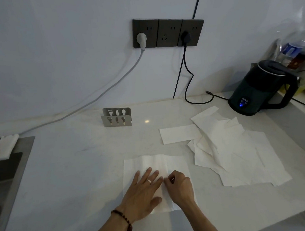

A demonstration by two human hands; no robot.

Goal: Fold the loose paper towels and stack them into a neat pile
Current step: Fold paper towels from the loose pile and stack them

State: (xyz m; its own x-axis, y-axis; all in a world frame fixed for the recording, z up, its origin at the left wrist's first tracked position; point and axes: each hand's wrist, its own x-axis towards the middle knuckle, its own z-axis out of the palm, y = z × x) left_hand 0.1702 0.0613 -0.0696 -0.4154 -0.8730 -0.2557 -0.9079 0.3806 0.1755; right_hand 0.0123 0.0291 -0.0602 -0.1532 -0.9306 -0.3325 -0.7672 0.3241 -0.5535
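Item one: paper towel [147, 162], white, lower centre of the frame, lying flat on the pale marble counter [76, 154]. Its long axis runs from the bottom of the frame toward the top; a folded flap lies along its right half, the crease running the same way.

Item two: my left hand [143, 190], fingers straight and spread, palm pressing the towel's left half flat. It carries a ring and a bead bracelet at the wrist.

Item three: my right hand [178, 184], touching the left at the fingertips, fingers curled and pinching the flap's edge near the crease.

Item four: loose pile of towels [238, 155], right of centre, unfolded sheets overlapping at mixed angles, well apart from my hands. One folded strip [179, 133] lies at the pile's upper left edge, long axis left to right.

Item five: steel napkin holder [116, 117], upright, centre of the frame, above the towel.

Item six: dark kettle [260, 90], upper right, just above the pile.

Item seven: sink edge [18, 166], left margin.

Open room: bare counter left of the towel as far as the sink, and between towel and holder.
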